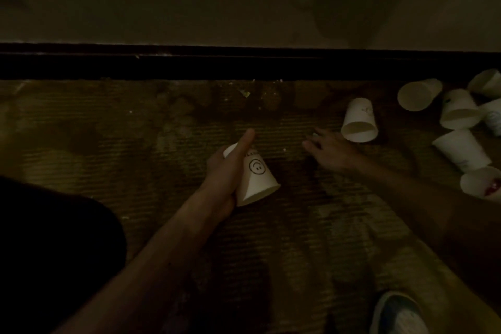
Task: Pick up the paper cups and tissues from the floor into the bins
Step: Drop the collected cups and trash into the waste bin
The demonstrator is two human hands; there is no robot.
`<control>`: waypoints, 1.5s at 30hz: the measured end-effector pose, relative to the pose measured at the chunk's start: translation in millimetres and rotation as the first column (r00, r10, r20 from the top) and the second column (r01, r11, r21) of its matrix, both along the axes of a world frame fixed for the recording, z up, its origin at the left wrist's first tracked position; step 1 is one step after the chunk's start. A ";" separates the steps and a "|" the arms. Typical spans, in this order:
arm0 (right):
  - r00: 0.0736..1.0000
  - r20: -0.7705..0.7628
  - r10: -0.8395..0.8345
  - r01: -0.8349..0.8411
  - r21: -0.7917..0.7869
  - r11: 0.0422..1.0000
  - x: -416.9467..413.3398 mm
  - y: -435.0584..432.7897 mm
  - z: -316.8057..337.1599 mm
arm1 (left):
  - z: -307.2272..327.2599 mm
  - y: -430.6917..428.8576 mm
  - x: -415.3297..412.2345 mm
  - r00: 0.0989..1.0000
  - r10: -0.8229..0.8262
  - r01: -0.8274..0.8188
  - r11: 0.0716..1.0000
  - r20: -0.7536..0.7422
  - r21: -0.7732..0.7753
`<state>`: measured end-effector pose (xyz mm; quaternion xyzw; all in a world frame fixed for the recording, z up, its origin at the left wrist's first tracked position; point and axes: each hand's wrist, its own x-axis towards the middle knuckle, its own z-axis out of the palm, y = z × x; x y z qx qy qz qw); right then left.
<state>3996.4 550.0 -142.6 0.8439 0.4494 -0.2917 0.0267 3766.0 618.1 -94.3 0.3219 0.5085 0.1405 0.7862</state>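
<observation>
My left hand (227, 168) grips a white paper cup with a smiley face (257, 179), tipped so its mouth points down and to the right. My right hand (329, 149) reaches over the dim patterned floor with fingers spread, just left of a white paper cup (359, 120) lying on its side. Whether a small pale bit at its fingertips is held is unclear. Several more white cups (458, 110) lie scattered at the far right. No tissue or bin is visible.
A dark baseboard (244, 65) runs across the frame below a pale wall. My shoe (398, 312) is at the bottom right. A dark shape, likely my knee (54, 252), fills the lower left. Small crumbs (245, 93) lie near the baseboard.
</observation>
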 end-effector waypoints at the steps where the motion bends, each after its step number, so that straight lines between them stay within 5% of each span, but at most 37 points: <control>1: 1.000 0.026 -0.008 0.007 0.049 0.999 -2.3 -1.4 -0.4 | 1.0 -1.2 0.0 1.000 -0.009 0.009 1.000 -0.003 0.006; 6: 0.990 0.104 -0.092 0.070 0.196 0.978 -17.4 -22.4 -1.1 | 0.3 -9.3 1.3 0.997 -0.054 0.054 0.999 -0.051 0.000; 10: 0.957 -0.087 -0.276 0.287 0.165 0.944 -30.5 -44.3 6.7 | -2.1 -19.9 6.0 0.988 -0.119 0.121 0.992 -0.098 0.018; 14: 0.635 -0.549 -0.543 0.714 0.149 0.684 -47.9 -62.5 38.3 | 3.8 -38.1 25.8 0.946 -0.305 0.317 0.941 -0.106 0.120; 19: 0.255 -0.817 -0.518 0.874 -0.035 0.485 -64.6 -90.4 79.1 | 6.7 -65.2 53.0 0.849 -0.515 0.518 0.771 -0.114 0.371; 33: -0.074 -0.902 -0.425 0.933 -0.213 0.291 -39.4 -123.6 92.6 | 16.1 -89.1 94.0 0.840 -0.541 0.446 0.654 -0.034 0.611; 38: -0.296 -0.919 -0.260 0.904 -0.358 0.234 -5.7 -156.1 98.8 | 46.4 -93.5 136.3 0.731 -0.626 0.557 0.318 -0.271 0.767; 45: -0.389 -0.921 -0.012 0.891 -0.379 0.248 49.3 -205.3 116.9 | 101.8 -126.6 205.3 0.586 -0.573 0.584 -0.191 -0.573 0.789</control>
